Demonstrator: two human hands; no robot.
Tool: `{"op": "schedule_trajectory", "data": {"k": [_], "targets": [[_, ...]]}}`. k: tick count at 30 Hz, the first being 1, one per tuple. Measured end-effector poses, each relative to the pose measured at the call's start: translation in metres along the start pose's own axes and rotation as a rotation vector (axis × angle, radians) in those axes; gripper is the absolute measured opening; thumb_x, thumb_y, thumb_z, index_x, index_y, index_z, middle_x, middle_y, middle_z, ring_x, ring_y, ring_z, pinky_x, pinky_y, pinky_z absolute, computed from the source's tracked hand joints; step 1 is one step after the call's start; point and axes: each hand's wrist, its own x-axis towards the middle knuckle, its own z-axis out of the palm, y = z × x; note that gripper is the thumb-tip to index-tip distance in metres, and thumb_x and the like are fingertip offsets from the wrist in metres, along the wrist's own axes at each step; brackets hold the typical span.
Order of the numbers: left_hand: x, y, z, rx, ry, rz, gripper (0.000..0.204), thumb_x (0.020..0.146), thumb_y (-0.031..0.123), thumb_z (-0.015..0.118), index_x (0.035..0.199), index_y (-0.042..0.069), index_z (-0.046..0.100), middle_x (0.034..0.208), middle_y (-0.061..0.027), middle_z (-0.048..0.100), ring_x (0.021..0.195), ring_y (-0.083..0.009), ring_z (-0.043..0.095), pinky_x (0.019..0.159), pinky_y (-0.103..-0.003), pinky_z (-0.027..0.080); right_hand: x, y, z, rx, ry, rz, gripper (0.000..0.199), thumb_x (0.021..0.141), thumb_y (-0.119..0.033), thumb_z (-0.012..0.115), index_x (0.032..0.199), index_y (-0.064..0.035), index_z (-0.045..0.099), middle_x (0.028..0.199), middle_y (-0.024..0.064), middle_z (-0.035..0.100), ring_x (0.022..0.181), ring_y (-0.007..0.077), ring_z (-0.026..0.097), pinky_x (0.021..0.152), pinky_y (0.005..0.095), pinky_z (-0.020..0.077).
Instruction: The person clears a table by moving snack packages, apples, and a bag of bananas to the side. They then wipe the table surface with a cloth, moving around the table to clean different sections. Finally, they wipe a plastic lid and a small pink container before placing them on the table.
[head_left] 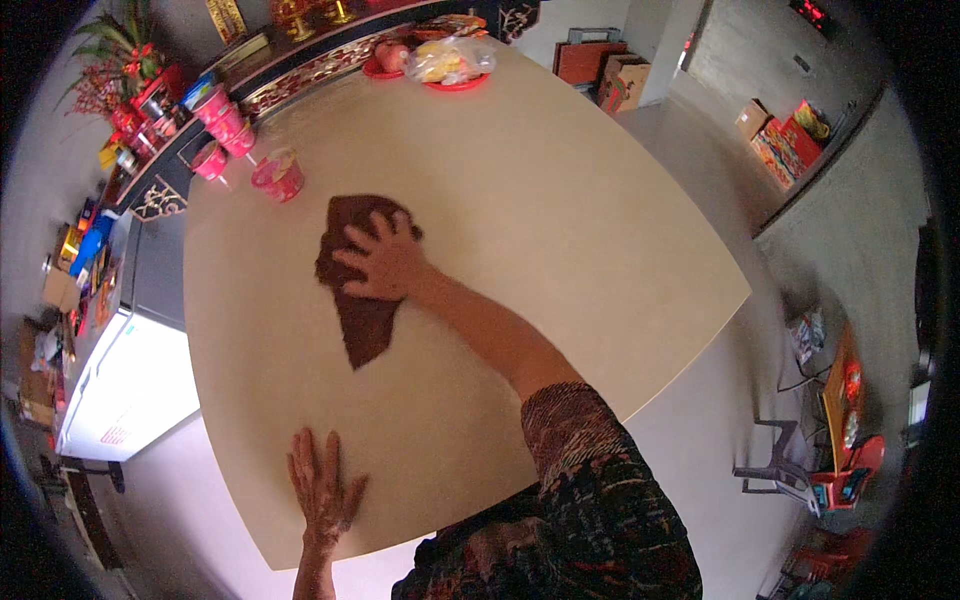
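Observation:
My right hand (pixel 385 265) presses flat on a dark brown cloth (pixel 367 328), its fingers spread over the upper part. The cloth lies crumpled on the pale tabletop (pixel 560 230), with one pointed end trailing toward me. At the table's near left edge my left hand (pixel 325 492) rests palm down on the bare surface, fingers stretched and holding nothing. Beyond the cloth, a pink tub (pixel 278 177) sits on the tabletop, apart from both hands.
More pink tubs (pixel 222 118) are stacked at the far left. Along the back stand a plastic-bagged item on a red plate (pixel 455 84) and round fruit (pixel 391 56). A white fridge (pixel 135 375) is left of the table; a grey chair (pixel 778 462) is at right.

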Motion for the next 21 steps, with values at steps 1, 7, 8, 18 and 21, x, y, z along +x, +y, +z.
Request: {"op": "schedule_trajectory", "data": {"k": [1, 7, 8, 18, 21], "targets": [[0.001, -0.001, -0.001, 0.003, 0.004, 0.012, 0.078, 0.074, 0.033, 0.072, 0.14, 0.009, 0.039, 0.149, -0.0261, 0.019, 0.138, -0.0415, 0.017, 0.109, -0.058, 0.014, -0.003, 0.022, -0.005, -0.029, 0.003, 0.054, 0.065, 0.083, -0.07, 0.04, 0.136, -0.0337, 0.045, 0.149, 0.0089, 0.032, 0.135, 0.046, 0.023, 0.104, 0.0691, 0.0087], [0.004, 0.004, -0.006, 0.004, -0.017, -0.026, 0.082, 0.067, 0.027, 0.075, 0.139, 0.01, 0.04, 0.149, -0.0244, 0.02, 0.139, -0.0402, 0.019, 0.109, -0.056, 0.015, -0.048, 0.127, -0.041, -0.247, -0.048, 0.409, 0.066, 0.084, -0.073, 0.031, 0.139, -0.0364, 0.04, 0.15, 0.0035, 0.03, 0.135, 0.0409, 0.024, 0.099, 0.0673, 0.0156], [0.006, 0.003, -0.005, 0.01, -0.005, -0.005, 0.082, 0.067, 0.027, 0.075, 0.139, 0.01, 0.04, 0.149, -0.0243, 0.02, 0.138, -0.0402, 0.019, 0.109, -0.056, 0.015, -0.061, 0.14, -0.052, -0.265, -0.071, 0.482, 0.066, 0.085, -0.072, 0.03, 0.14, -0.0365, 0.039, 0.15, 0.0031, 0.029, 0.135, 0.0402, 0.023, 0.099, 0.0667, 0.0163], [0.001, -0.006, 0.005, 0.033, 0.039, 0.028, 0.075, 0.07, 0.029, 0.07, 0.137, 0.008, 0.042, 0.148, -0.0248, 0.024, 0.137, -0.0412, 0.022, 0.109, -0.055, 0.016, -0.233, 0.229, -0.102, -0.424, -0.007, 0.96, 0.064, 0.085, -0.071, 0.035, 0.14, -0.0384, 0.036, 0.15, -0.0007, 0.027, 0.135, 0.0382, 0.023, 0.097, 0.0692, 0.0175], [0.005, -0.003, 0.003, 0.028, 0.007, 0.005, 0.074, 0.073, 0.032, 0.067, 0.137, 0.007, 0.041, 0.148, -0.0247, 0.023, 0.137, -0.0412, 0.021, 0.11, -0.054, 0.016, -0.304, 0.24, -0.119, -0.511, -0.021, 1.104, 0.063, 0.086, -0.071, 0.034, 0.14, -0.0381, 0.037, 0.149, -0.0002, 0.028, 0.135, 0.0376, 0.022, 0.097, 0.0687, 0.019]]}}
